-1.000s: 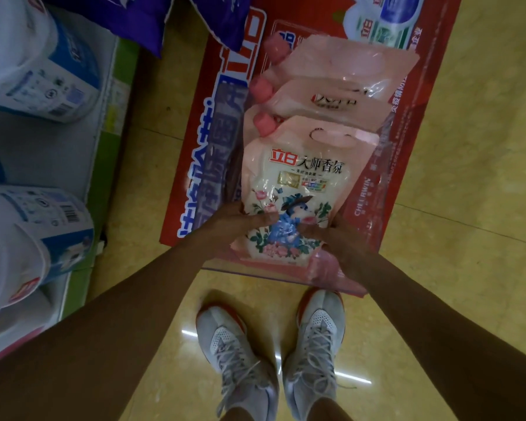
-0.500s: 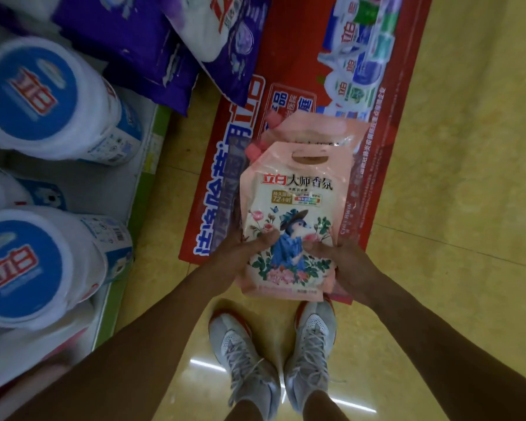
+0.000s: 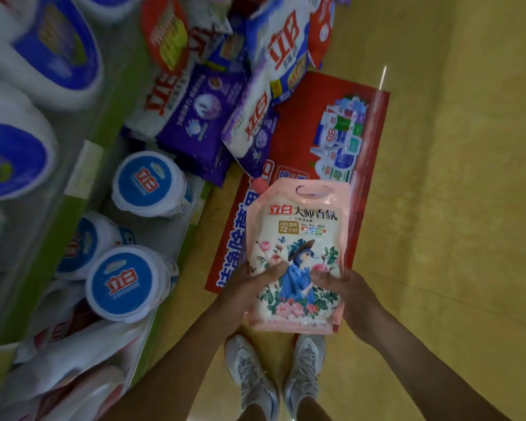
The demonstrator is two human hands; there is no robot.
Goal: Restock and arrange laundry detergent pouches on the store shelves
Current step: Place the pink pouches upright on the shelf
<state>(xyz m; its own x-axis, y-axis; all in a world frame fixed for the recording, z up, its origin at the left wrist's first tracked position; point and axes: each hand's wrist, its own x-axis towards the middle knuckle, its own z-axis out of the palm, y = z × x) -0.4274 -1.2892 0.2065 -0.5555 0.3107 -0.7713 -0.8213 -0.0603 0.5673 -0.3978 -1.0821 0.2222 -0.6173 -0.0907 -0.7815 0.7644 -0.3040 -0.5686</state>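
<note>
I hold a pink detergent pouch [image 3: 298, 247] with a floral picture, a pink cap at its top left and a cut-out handle, upright in front of me above the floor. My left hand [image 3: 249, 284] grips its lower left side, thumb across the front. My right hand [image 3: 343, 287] grips its lower right side. Whether more pouches sit behind this one is hidden. The store shelves [image 3: 82, 165] with green edges run along the left.
White tubs with blue lids [image 3: 146, 183] lie on the lower shelves. Purple and white detergent bags [image 3: 201, 110] are piled at the shelf end. A flat red printed carton [image 3: 325, 138] lies on the yellow floor [image 3: 453, 177]. My shoes [image 3: 274, 378] stand below the pouch.
Both hands lifted the pink pouch up off the red carton. The other pink pouches seen earlier are out of sight, and the view swung toward the shelves on the left.
</note>
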